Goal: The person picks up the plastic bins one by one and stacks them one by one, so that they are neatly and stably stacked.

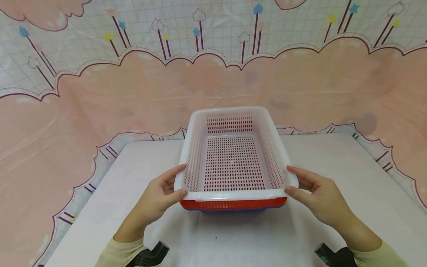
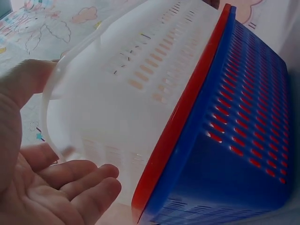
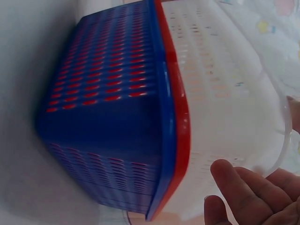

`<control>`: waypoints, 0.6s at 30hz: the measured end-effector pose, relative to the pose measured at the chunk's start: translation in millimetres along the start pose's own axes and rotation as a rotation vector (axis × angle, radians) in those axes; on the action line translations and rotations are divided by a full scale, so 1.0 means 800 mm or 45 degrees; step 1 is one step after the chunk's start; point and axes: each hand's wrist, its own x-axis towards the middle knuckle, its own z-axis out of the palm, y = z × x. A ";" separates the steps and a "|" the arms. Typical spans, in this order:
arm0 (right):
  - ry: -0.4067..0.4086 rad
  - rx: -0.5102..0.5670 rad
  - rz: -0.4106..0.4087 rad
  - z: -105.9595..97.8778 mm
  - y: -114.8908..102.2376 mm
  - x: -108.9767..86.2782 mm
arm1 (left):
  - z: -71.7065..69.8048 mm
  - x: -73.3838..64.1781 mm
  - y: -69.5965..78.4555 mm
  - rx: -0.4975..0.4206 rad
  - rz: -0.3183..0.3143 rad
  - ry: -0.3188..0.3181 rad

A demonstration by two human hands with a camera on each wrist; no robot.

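A white plastic basket (image 1: 233, 195) with slotted walls and floor sits partway inside a red basket (image 1: 233, 205), much of its side showing above the red rim. The red one is nested in a blue basket (image 2: 220, 183), whose slots show red behind them. At the near left corner my left hand (image 1: 155, 196) pinches the white rim between thumb and forefinger. My right hand (image 1: 321, 200) does likewise at the near right corner. In both wrist views the other fingers reach below the white rim, beside the basket's wall.
The stack stands on a white table (image 1: 160, 155). Behind the table hangs a pink and white patterned cloth (image 1: 213, 85), which also shows along the table's sides. A dark wrist device (image 1: 151, 255) is on the left forearm, and another dark device (image 1: 335, 256) on the right.
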 end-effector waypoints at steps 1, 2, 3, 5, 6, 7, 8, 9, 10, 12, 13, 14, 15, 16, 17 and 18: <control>-0.009 0.007 0.010 0.001 0.001 0.000 | 0.000 0.000 -0.002 -0.005 -0.011 -0.003; -0.017 0.010 0.021 0.002 0.003 0.000 | -0.001 0.001 -0.004 -0.004 -0.020 -0.003; -0.023 0.009 0.030 0.003 0.004 0.000 | -0.001 0.001 -0.005 0.004 -0.026 -0.003; -0.028 -0.002 0.049 0.006 0.006 0.000 | -0.002 0.001 -0.007 0.027 -0.040 0.002; -0.027 -0.006 0.054 0.007 0.006 0.000 | -0.002 0.000 -0.007 0.040 -0.045 0.001; -0.028 -0.009 0.060 0.008 0.006 -0.001 | -0.002 0.000 -0.008 0.054 -0.047 0.001; -0.029 -0.011 0.070 0.009 0.007 -0.001 | -0.003 0.000 -0.008 0.082 -0.051 0.007; -0.028 -0.016 0.080 0.010 0.007 -0.001 | -0.003 0.000 -0.009 0.114 -0.054 0.012; -0.027 -0.018 0.091 0.011 0.007 -0.001 | -0.004 -0.001 -0.009 0.146 -0.063 0.019; -0.025 -0.027 0.118 0.012 0.007 -0.001 | -0.005 -0.002 -0.010 0.221 -0.094 0.032; -0.021 -0.047 0.129 0.012 0.008 -0.001 | -0.006 -0.002 -0.010 0.273 -0.106 0.048; -0.013 -0.078 0.137 0.012 0.008 -0.002 | -0.007 -0.003 -0.010 0.329 -0.118 0.067; 0.003 -0.108 0.135 0.012 0.009 -0.002 | -0.008 -0.003 -0.010 0.379 -0.126 0.087; 0.021 -0.136 0.126 0.011 0.010 -0.003 | -0.010 -0.004 -0.011 0.424 -0.130 0.112; 0.038 -0.160 0.115 0.011 0.011 -0.003 | -0.012 -0.004 -0.012 0.457 -0.127 0.133; 0.055 -0.186 0.098 0.010 0.012 -0.003 | -0.014 -0.005 -0.013 0.486 -0.121 0.154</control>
